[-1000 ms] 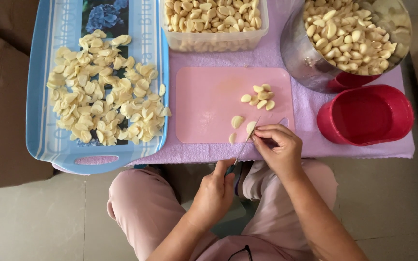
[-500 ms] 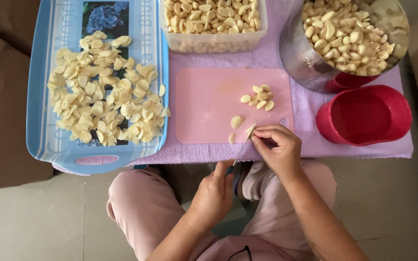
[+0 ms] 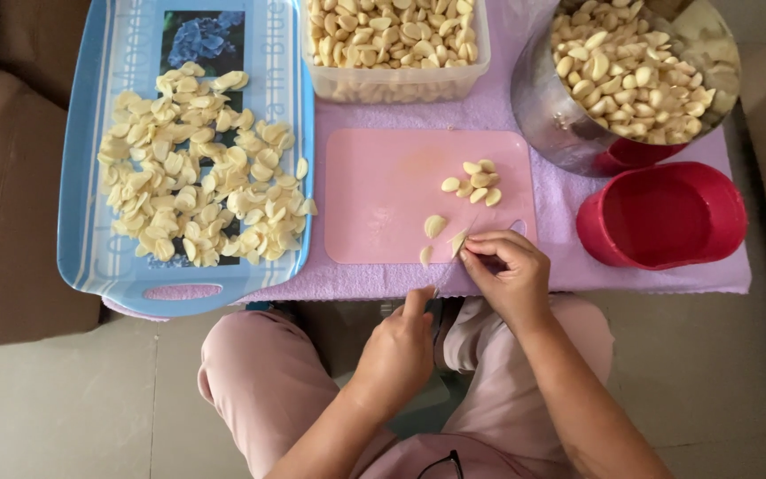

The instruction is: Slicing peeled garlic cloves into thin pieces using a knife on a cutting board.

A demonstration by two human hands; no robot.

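Right hand [image 3: 507, 279]: fingers pinched a garlic clove [image 3: 459, 241] at the near edge of the board [image 3: 383, 200], steadying it against the blade.
Left hand [image 3: 401, 341]: fingers clenched around a knife [image 3: 448, 277], mostly hidden, its thin blade angled up toward the clove.
Board: pink, on the lilac cloth [image 3: 525, 124] covering the surface; a small heap of whole cloves [image 3: 473, 180] lay within reach, two slices [image 3: 433, 226] beside the hands.
Tray [image 3: 82, 177]: blue, to the left, spread with slices in one thin layer.
Tub [image 3: 396, 44]: clear, full of cloves, behind the board.
Steel bowl [image 3: 560, 124]: heaped with cloves, tilted on a red container.
Red bowl [image 3: 662, 217]: nothing visible inside, right of the board.
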